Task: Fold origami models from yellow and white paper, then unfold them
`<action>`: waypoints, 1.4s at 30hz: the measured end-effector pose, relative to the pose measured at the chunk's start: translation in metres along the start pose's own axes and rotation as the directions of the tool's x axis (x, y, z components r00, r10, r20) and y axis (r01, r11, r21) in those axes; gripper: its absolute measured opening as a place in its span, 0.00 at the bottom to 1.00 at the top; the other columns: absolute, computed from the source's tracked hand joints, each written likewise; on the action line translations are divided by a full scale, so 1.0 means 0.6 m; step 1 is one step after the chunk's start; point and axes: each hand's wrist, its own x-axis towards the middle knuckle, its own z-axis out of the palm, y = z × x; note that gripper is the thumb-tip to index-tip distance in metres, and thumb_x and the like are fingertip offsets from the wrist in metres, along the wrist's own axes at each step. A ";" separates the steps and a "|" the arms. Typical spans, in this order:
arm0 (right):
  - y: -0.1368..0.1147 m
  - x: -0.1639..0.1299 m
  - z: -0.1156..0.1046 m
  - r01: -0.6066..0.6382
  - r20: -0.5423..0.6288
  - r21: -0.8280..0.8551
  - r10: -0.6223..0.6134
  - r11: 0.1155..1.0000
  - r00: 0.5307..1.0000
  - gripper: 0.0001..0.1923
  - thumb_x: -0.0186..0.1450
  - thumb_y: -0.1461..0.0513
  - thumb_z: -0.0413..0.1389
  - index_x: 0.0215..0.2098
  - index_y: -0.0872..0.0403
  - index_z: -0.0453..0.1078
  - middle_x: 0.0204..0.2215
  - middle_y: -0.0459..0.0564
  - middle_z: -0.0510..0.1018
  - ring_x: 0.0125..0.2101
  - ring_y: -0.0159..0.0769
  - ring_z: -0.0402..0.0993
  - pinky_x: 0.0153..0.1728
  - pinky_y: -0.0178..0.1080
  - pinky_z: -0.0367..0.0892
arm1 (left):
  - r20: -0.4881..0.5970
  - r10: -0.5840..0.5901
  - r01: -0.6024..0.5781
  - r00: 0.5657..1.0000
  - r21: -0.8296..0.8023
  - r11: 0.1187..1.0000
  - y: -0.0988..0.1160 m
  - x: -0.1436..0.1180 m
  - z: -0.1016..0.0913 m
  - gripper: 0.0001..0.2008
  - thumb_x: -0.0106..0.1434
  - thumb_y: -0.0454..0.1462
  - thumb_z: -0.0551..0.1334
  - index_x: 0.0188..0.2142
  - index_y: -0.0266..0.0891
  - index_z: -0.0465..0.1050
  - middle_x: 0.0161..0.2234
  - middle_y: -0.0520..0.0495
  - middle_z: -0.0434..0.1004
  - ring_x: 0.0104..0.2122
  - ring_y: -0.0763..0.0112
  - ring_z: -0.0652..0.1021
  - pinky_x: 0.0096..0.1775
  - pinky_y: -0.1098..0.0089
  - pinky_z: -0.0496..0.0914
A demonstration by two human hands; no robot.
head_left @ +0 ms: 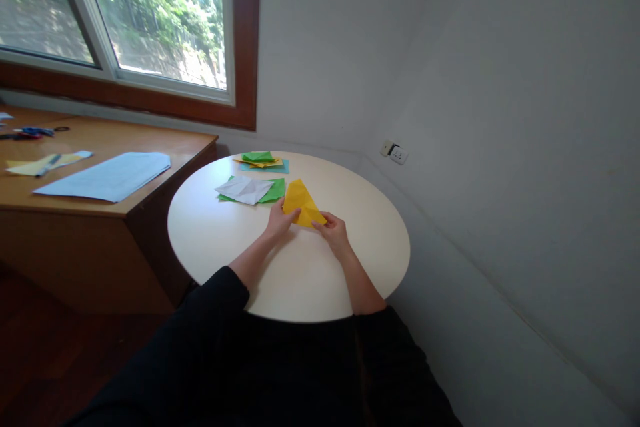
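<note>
Both hands' fingers pinch a folded yellow paper [301, 203], apex pointing toward the window [150, 13], above a round white surface [225, 240].

Walls: plain grey-white plaster walls [450, 80] meeting in a corner
Window: brown wooden-framed window [150, 27], daylight and green trees outside
Furniture: round cream table [225, 240]; long brown wooden desk [100, 213] at its left edge
Floor: dark reddish wood floor [45, 353]
</note>
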 end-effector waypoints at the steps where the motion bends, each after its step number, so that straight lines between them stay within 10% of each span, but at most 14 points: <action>1: -0.002 -0.001 0.001 0.003 0.008 0.002 -0.003 1.000 1.000 0.18 0.45 0.56 0.64 0.34 0.55 0.72 0.33 0.48 0.78 0.33 0.37 0.74 0.38 0.40 0.69 | -0.003 -0.003 0.003 1.000 -0.004 1.000 0.001 0.000 0.000 0.18 0.45 0.37 0.65 0.37 0.33 0.69 0.36 0.43 0.75 0.35 0.63 0.75 0.38 0.64 0.71; 24: 0.006 0.010 -0.015 -0.021 -0.244 0.078 0.040 0.997 0.969 0.15 0.43 0.57 0.64 0.26 0.56 0.71 0.25 0.45 0.77 0.25 0.32 0.71 0.29 0.36 0.67 | 0.183 -0.156 0.175 0.971 -0.096 0.980 0.023 -0.021 0.008 0.17 0.42 0.35 0.67 0.34 0.32 0.72 0.36 0.42 0.77 0.35 0.62 0.76 0.39 0.61 0.69; 42: 0.022 0.018 -0.017 -0.113 -0.193 0.011 0.113 0.994 0.975 0.10 0.42 0.60 0.63 0.22 0.55 0.71 0.17 0.43 0.73 0.19 0.29 0.65 0.23 0.35 0.62 | 0.146 -0.133 0.137 0.980 -0.020 0.990 0.011 -0.003 -0.006 0.12 0.46 0.36 0.65 0.31 0.32 0.71 0.31 0.44 0.76 0.30 0.68 0.75 0.31 0.70 0.68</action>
